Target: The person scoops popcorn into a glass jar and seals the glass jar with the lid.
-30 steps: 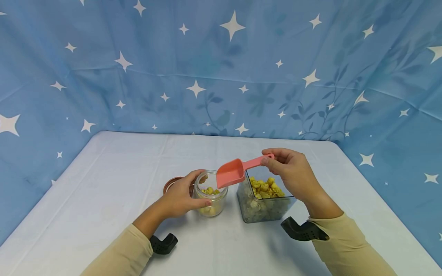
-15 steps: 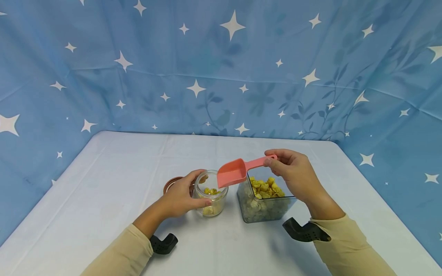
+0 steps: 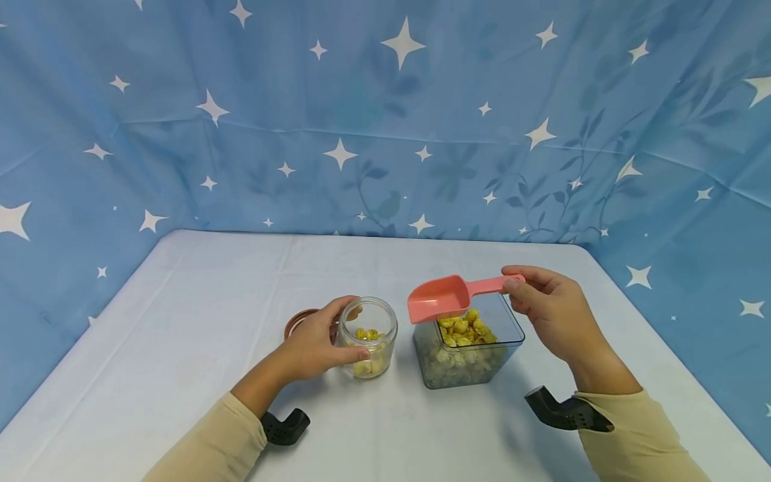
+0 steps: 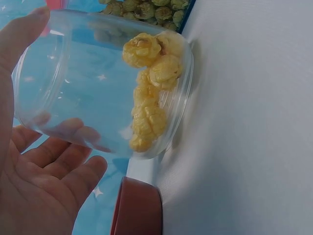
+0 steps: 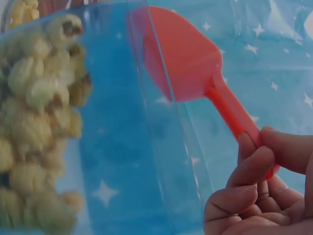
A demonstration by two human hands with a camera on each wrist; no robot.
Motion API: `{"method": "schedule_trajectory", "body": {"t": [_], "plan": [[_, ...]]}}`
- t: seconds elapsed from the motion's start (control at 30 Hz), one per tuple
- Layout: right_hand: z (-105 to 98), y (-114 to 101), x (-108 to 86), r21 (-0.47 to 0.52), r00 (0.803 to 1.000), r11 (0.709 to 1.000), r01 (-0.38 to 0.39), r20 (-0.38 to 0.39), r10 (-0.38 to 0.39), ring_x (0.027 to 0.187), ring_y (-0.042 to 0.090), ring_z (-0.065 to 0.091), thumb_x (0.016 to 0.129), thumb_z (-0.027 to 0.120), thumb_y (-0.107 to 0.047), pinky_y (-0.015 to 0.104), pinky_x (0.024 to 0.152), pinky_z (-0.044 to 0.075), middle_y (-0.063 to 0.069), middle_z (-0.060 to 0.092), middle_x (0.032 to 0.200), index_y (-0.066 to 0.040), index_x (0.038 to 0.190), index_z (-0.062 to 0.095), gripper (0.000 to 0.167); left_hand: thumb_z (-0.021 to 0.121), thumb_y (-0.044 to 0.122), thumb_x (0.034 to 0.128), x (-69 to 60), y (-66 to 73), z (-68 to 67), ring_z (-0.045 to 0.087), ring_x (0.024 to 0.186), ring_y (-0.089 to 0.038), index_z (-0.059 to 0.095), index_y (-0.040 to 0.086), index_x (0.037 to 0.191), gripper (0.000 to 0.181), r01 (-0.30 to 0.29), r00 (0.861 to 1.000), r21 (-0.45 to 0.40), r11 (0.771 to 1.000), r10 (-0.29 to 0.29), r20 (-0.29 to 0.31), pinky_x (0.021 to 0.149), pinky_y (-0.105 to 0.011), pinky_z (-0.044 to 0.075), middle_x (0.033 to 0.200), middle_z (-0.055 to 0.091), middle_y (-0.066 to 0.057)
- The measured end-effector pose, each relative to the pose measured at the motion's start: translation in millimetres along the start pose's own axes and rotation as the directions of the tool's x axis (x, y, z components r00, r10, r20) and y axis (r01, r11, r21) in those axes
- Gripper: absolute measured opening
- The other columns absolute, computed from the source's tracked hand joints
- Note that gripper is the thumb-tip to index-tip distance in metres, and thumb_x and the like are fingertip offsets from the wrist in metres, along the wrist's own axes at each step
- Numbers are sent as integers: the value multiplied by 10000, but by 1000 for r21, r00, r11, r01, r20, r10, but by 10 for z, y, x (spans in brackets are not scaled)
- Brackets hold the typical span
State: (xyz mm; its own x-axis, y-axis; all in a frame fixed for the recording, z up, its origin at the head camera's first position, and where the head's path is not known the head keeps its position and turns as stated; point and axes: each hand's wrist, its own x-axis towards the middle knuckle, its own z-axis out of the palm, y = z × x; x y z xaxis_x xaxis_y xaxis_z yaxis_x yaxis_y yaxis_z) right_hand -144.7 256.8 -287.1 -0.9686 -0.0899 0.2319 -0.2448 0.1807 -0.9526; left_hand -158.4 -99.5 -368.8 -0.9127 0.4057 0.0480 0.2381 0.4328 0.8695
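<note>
We grip the clear jar (image 3: pixel 381 351) with our left hand (image 3: pixel 313 347); our right hand (image 3: pixel 554 311) pinches the pink scoop (image 3: pixel 444 298) by its handle, near the popcorn bin's (image 3: pixel 448 373) far-left rim.

This looks like a small staged recording spot: a blue curtain (image 3: pixel 361 100) printed with pale stars (image 3: pixel 403 43) hangs close behind a white table (image 3: pixel 162 375), and black mounts (image 3: pixel 286 427) sit at both wrists. The curtain hides whether it stands in a home or a lab.

Pink scoop (image 3: pixel 438 298) tilted near rim of clear bin (image 3: pixel 456 375) of popcorn (image 3: pixel 465 331), open glass jar (image 3: pixel 385 353) upright beside, part-filled
</note>
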Motion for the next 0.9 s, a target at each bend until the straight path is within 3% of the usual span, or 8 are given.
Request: {"method": "schedule_trajectory", "body": {"t": [0.13,0.5,0.63,0.9], "plan": [[-133,33,-31,96,1000,995,15,-12,-14,762,141,513,1010,590,-52,194,726,501,16,610,911,-161,1076,724,185,844,351,788,3,-3,0,578,1235,-318,393,165,1521,881,-3,1000,9,1000,3,0,1000,-462,477,1396,547,-84],[-454,82,-111,166,999,986,8,-40,-2,741,133,527,1008,576,-19,190,699,504,17,616,934,-154,1073,752,231,842,365,783,-3,39,-16,577,1220,-300,366,109,1530,923,-30,1000,43,999,30,0,995,-457,472,1419,516,-90],[-564,114,-134,171,999,985,18,-35,-12,738,129,522,1009,572,-15,189,694,499,20,605,923,-142,1089,748,231,857,407,760,15,144,-29,495,1305,-292,351,104,1540,978,-57,998,88,994,60,-27,1042,-485,430,1517,423,-65],[-697,150,-175,144,998,988,48,-45,-42,723,137,502,1002,556,29,196,657,478,32,598,865,-129,1075,752,262,842,476,768,107,446,1,375,1407,-230,361,166,1544,964,-107,992,164,981,116,-42,1090,-520,369,1530,401,-18]]}}
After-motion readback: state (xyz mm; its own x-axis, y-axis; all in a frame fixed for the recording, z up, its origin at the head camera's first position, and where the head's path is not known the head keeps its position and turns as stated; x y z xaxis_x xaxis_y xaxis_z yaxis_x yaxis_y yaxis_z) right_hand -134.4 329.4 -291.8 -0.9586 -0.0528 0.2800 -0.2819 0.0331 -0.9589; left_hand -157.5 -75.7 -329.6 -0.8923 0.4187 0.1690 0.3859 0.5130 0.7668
